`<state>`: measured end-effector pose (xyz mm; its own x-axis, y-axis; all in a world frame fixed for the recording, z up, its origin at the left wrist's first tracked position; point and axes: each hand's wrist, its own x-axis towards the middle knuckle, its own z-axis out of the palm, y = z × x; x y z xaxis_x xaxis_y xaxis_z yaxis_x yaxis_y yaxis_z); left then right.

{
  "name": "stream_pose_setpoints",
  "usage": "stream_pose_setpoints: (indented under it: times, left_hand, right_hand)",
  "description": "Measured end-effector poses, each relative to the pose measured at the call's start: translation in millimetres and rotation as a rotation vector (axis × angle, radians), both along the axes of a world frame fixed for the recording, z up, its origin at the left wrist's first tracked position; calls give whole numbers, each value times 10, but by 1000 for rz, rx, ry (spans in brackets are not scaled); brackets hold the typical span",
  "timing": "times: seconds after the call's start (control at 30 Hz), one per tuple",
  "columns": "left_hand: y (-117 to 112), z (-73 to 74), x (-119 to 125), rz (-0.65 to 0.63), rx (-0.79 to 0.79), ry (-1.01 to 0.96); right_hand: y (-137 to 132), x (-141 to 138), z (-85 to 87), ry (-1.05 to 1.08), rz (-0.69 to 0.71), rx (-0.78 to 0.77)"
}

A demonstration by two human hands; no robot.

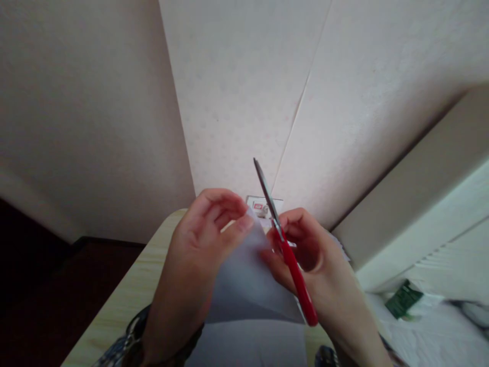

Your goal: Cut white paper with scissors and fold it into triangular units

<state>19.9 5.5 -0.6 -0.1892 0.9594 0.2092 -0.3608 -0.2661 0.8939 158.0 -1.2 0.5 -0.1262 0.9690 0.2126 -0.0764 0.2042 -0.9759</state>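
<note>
My left hand (198,255) pinches the top corner of a white sheet of paper (250,280), thumb against curled fingers, and holds it up in front of me. My right hand (317,265) is closed around red-handled scissors (284,244); the handle runs down across my palm and the closed metal blades point up and to the left, just right of the paper's top edge. Both hands hover above a light wooden table (130,295).
A second white sheet (248,346) lies on the table beneath my hands. A wall socket (262,206) sits behind the hands in the room corner. To the right is a white bed with a green packet (403,298) on it. Dark floor lies to the left.
</note>
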Motion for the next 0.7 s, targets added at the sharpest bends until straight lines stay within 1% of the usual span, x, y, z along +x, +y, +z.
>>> stream_pose_setpoints:
  times: [0.1, 0.17, 0.23, 0.33, 0.4, 0.47, 0.57, 0.63, 0.7]
  left_hand:
    - [6, -15, -42, -150, -21, 99]
    - [5, -14, -60, -191, -25, 129]
    - [3, -9, -69, -165, -12, 123]
    - [2, -3, -76, -99, -11, 96]
    - [-1, -1, -80, -72, -11, 76]
    - [-8, -1, -81, -70, -16, 61]
    - [-23, -7, -70, -88, -40, 52]
    - [-29, -14, -56, -88, -47, 61]
    - [-30, -19, -41, -97, -40, 64]
  right_hand:
    - [11, 0, 28, 9, -5, 2]
    - [11, 0, 28, 18, -17, 5]
    - [-1, 14, -4, 9, -44, 39]
    - [-49, 72, -101, -55, -93, 104]
    - [-99, 118, -166, -134, -96, 108]
    - [-149, 147, -202, -230, -73, 75]
    - [-191, 139, -198, -374, -64, 50]
    - [-188, 113, -180, -458, -101, 69]
    - [-172, 90, -167, -499, -140, 102]
